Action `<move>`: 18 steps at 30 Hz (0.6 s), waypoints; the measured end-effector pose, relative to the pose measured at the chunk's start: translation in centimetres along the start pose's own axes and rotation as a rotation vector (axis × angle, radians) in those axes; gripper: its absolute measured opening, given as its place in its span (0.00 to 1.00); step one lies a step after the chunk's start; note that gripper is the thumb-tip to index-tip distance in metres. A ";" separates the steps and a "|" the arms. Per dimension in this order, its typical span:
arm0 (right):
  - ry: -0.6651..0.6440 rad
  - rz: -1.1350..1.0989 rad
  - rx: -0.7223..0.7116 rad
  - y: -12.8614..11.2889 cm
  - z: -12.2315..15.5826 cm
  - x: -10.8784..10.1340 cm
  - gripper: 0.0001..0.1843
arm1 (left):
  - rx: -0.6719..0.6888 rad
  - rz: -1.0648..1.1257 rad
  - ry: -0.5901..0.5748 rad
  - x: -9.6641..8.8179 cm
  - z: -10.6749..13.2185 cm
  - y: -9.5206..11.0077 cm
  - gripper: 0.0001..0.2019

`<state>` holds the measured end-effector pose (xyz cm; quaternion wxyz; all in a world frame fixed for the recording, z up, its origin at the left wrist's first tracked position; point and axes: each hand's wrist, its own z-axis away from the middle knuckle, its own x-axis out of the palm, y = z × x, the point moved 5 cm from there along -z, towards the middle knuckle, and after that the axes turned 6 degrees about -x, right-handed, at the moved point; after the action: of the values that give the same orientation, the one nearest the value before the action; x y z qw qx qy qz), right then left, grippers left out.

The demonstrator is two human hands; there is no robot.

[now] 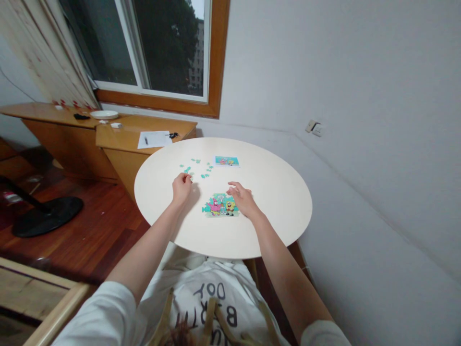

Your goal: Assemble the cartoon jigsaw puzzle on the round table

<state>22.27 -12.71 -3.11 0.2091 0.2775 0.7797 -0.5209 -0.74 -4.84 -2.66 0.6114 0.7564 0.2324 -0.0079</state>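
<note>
Partly joined puzzle: lay flat on the round white table, near the edge facing the person, between the two hands, its outline uneven.
Left hand: hung just beside the loose pieces, fingers narrow and bunched at the tips; whether a piece sat between them could not be told.
Right hand: stood over the puzzle's upper right corner, index finger stretched out and apart from the thumb; any piece under the fingers could not be made out.
Loose pieces: lay scattered beyond the left hand, small and mostly turquoise.
Picture box: rested farther back, to the right of the loose pieces, showing similar cartoon figures.
In the way: the right hand hid that corner of the puzzle, and the left hand blocked sight of the tabletop beneath it.
Wooden cabinet: stood beyond the table to the left, bearing a paper sheet, a dark bunch of small items and a white plate.
Wall: carried a socket on the right.
Floor: held a round black base at left.
</note>
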 end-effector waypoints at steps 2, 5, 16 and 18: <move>0.000 -0.024 0.006 0.2 0.0 0.1 0.15 | -0.006 0.030 0.058 -0.6 -0.1 0.1 0.09; -0.034 -0.026 0.015 0.2 0.1 0.3 0.16 | -0.018 0.067 0.127 -1.4 -0.3 0.3 0.10; -0.022 -0.061 -0.001 0.4 0.1 0.3 0.15 | -0.014 0.049 0.158 -2.2 -3.2 0.7 0.10; -0.011 -0.089 0.003 0.5 0.0 0.3 0.15 | 0.004 0.026 0.130 -2.2 -3.8 0.8 0.10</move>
<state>22.40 -12.52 -3.62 0.1898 0.2401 0.7893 -0.5322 -3.42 -2.17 -0.33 0.5937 0.7594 0.2615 0.0487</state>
